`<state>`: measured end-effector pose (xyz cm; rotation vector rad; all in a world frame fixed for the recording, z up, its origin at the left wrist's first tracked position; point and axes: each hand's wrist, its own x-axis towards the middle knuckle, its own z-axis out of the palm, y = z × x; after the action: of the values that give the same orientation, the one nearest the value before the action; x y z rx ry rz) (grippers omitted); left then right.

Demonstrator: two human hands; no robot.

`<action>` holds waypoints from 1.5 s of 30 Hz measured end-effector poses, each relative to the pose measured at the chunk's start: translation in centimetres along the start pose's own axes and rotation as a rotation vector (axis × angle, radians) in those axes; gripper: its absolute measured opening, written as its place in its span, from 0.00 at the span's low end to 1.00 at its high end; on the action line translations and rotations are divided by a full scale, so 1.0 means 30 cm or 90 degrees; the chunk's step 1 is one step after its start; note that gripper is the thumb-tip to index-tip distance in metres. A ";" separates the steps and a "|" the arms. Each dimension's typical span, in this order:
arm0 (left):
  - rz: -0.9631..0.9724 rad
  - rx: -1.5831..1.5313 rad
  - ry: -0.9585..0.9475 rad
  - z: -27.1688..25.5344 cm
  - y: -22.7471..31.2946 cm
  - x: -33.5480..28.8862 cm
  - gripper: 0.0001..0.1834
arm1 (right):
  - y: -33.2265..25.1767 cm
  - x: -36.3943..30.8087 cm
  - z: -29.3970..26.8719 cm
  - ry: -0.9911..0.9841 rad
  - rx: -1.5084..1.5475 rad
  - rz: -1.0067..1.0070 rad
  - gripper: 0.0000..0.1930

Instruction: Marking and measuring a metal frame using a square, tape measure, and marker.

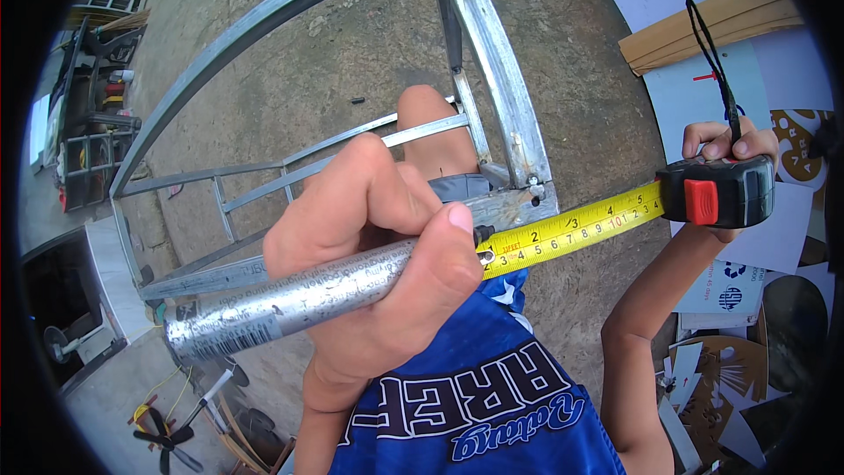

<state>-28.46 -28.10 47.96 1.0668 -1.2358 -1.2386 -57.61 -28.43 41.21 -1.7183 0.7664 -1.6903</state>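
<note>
My left hand (378,273) is closed around a thick silver marker (290,299) with a barcode label. Its dark tip meets the end of a yellow tape measure blade (571,230), beside my thumb. In my right hand (747,142) is the black tape measure case (743,193) with a red button and a black wrist cord (716,53). The blade runs out straight from the case toward my left hand. Just beyond the blade is a corner of the welded metal frame (505,62); I cannot tell whether they touch.
The frame's square tubes stretch far and left over the concrete floor (589,62), with my knee (431,119) inside. Flat sheets and boards (721,22) lie at right. A black-bladed fan (167,440) is at lower left, and metal racks (92,158) stand far left.
</note>
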 end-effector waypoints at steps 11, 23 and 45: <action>0.049 0.191 0.040 -0.013 0.013 -0.011 0.17 | 0.012 0.010 -0.002 -0.015 -0.014 0.013 0.23; -0.007 0.231 0.178 0.027 0.041 -0.007 0.17 | 0.031 -0.011 -0.021 -0.024 -0.032 0.009 0.29; 0.050 0.280 0.114 0.025 0.019 -0.007 0.17 | 0.025 -0.008 -0.001 -0.011 -0.014 0.002 0.23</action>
<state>-29.14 -27.80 48.56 1.3975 -1.4288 -0.8066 -57.64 -28.73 40.48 -1.7431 0.7812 -1.6688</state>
